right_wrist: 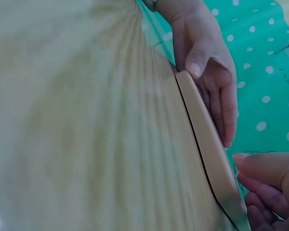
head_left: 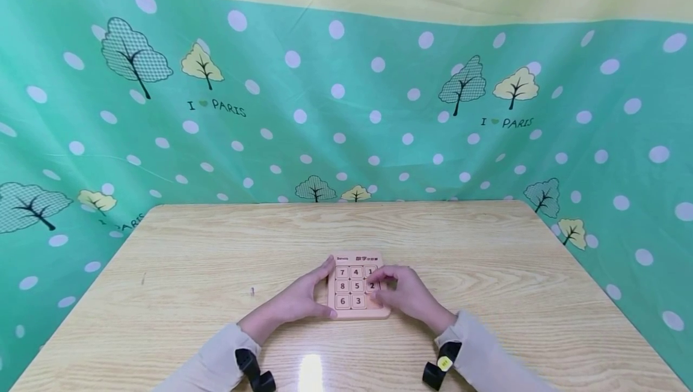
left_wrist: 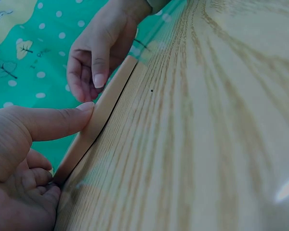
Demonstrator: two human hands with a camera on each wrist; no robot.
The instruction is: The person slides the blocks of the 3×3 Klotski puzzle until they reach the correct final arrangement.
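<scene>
A pink sliding number puzzle lies on the table, its brand print along the far edge. Its tiles read 7, 4, 1, then 8, 5, 2, then 6 and 3, with a gap at the near right corner. My left hand holds the board's left side, thumb at the near corner and fingers towards the far corner. Over the right column is my right hand, its index fingertip at the tile marked 2 and its thumb near the gap. The wrist views show the board's near side edge-on; the tiles are hidden there.
The wood-grain table stretches around the board. A small dark mark or bit lies left of it. A green dotted cloth hangs behind and at both sides. Black straps with cameras sit on both wrists.
</scene>
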